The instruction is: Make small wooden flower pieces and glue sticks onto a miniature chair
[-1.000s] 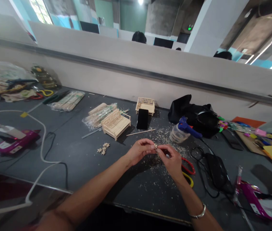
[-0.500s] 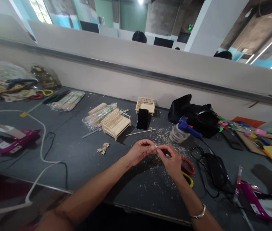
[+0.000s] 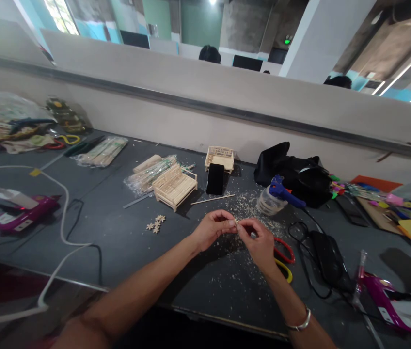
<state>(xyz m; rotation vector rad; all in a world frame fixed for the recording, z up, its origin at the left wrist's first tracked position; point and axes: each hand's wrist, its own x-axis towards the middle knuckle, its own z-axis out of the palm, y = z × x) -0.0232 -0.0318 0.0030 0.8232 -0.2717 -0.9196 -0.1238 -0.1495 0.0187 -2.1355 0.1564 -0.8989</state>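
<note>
My left hand (image 3: 214, 229) and my right hand (image 3: 257, 240) meet above the desk, fingertips pinched together. Between them sits a small pale wooden piece (image 3: 236, 222), mostly covered by the fingers, so its shape cannot be made out. To the left, several small flower-shaped wooden pieces (image 3: 157, 223) lie in a cluster. Behind the left hand stands a miniature bamboo-stick bench (image 3: 175, 186), with a thin stick (image 3: 213, 199) lying beside it. Red-and-yellow-handled scissors (image 3: 284, 252) are partly hidden behind my right hand and wrist.
Further back are a black phone (image 3: 215, 179) leaning on a second miniature bench (image 3: 220, 157) and bagged sticks (image 3: 150, 172). A blue glue gun (image 3: 285, 191) rests on a clear container (image 3: 270, 202). Wood shavings litter the desk. Cables and purple power strips (image 3: 23, 213) lie at both sides.
Both hands keep almost the same place and pinch; only a very slight shift of the fingertips shows. Nothing on the desk has moved.
</note>
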